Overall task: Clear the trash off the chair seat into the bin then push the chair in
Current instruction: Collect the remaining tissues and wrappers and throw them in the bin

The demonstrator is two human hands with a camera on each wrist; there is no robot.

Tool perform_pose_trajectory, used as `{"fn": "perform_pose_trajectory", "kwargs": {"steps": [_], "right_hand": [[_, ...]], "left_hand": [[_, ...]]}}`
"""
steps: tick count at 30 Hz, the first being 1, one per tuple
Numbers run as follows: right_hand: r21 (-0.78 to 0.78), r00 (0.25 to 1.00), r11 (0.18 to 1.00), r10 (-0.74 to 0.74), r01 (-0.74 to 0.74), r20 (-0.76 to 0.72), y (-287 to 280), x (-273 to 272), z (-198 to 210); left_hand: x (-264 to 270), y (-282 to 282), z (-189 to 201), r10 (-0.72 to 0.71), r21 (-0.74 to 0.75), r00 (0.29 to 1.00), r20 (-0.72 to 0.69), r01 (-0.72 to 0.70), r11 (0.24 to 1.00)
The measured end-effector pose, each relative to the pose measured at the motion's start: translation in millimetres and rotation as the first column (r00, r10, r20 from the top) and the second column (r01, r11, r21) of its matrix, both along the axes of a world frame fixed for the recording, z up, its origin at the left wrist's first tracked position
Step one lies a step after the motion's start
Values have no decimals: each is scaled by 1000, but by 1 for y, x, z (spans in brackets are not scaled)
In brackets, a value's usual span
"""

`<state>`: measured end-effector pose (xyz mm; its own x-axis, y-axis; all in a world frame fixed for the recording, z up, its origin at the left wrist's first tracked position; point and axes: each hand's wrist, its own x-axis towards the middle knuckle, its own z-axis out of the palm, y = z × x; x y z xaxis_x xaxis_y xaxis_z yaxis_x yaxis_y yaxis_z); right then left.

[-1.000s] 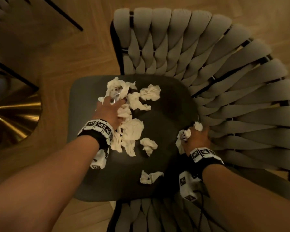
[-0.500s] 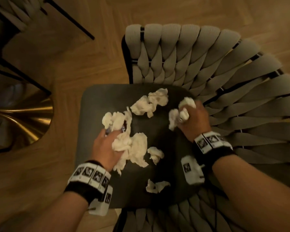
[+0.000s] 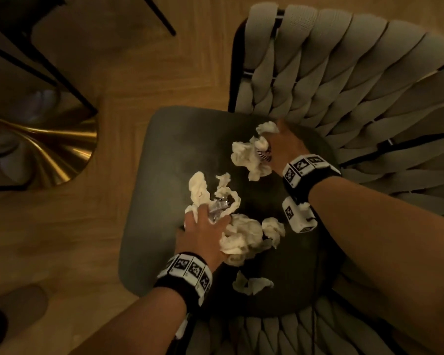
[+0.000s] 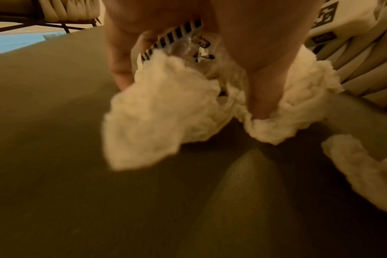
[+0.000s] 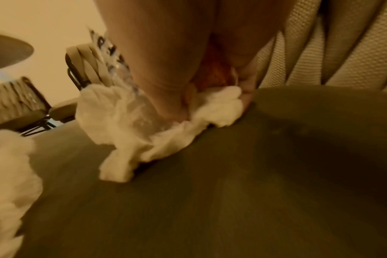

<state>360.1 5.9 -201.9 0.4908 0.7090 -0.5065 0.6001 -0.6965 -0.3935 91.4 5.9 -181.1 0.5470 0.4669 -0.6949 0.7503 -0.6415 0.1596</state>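
Crumpled white tissues lie scattered on the dark grey chair seat (image 3: 151,175). My left hand (image 3: 208,221) sits mid-seat, fingers curled into a pile of tissues (image 3: 241,237) with a clear crinkled wrapper (image 3: 217,206) in it. In the left wrist view the thumb and a finger dig into the tissues (image 4: 161,118) and a black-striped wrapper (image 4: 177,38) lies under the palm. My right hand (image 3: 274,144) is at the back of the seat, gripping a tissue wad (image 3: 249,157) and a clear wrapper (image 5: 121,69). Two loose tissues (image 3: 273,228) (image 3: 251,283) lie nearer the front edge.
The woven grey backrest (image 3: 344,85) curves round the seat's back and right side. A gold table base (image 3: 49,149) and black legs (image 3: 162,19) stand on the wood floor to the left. Another woven chair (image 5: 88,69) is farther off.
My right hand has moved from the seat's right front to the back by the backrest, gathering more tissue. My left hand has dragged its pile back toward the seat's middle.
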Motion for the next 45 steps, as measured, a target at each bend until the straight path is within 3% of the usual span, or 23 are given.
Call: {"fn": "perform_pose_trajectory", "kwargs": {"steps": [6,9,11,17,21,25,30,32,34,37,40,43,44,45], "right_hand": [[60,975,975,-219,216,44,-37,-4,24],[59,936,936,-349,346,53,-67,-12,55],[27,936,937,-348,348,52,-86,-22,80],[-28,837,840,-543,542,-73,-139,-51,132],[50,826,835,-531,548,-187,-147,-76,177],[197,849,844,-428,498,-310,-129,-119,231],[255,877,895,-241,367,-417,-91,-192,280],[274,879,911,-161,307,-448,-72,-229,296],[273,882,929,-102,250,-460,-52,-271,306],[301,875,941,8,158,-485,-23,-343,316],[335,840,934,83,121,-535,0,-425,320],[316,804,944,113,97,-584,21,-514,316],[314,802,946,122,85,-585,27,-543,312],[311,804,948,130,71,-580,33,-574,306]], "left_hand": [[6,9,6,102,-168,985,136,-79,983],[0,14,27,252,-265,940,231,-188,946],[-4,18,49,341,-304,900,272,-256,918],[-22,26,132,576,-410,711,403,-422,808],[-43,33,189,708,-511,580,403,-500,700],[-76,37,241,751,-552,467,467,-509,660],[-149,37,295,722,-453,411,557,-578,678],[-187,38,307,734,-425,375,566,-630,650],[-230,39,317,762,-414,325,560,-686,598],[-302,38,323,826,-436,165,539,-784,441],[-383,39,323,842,-458,42,538,-824,333],[-476,40,314,836,-440,55,545,-831,342],[-509,41,305,847,-446,46,529,-834,325],[-542,44,300,872,-481,-5,489,-836,265]]}}
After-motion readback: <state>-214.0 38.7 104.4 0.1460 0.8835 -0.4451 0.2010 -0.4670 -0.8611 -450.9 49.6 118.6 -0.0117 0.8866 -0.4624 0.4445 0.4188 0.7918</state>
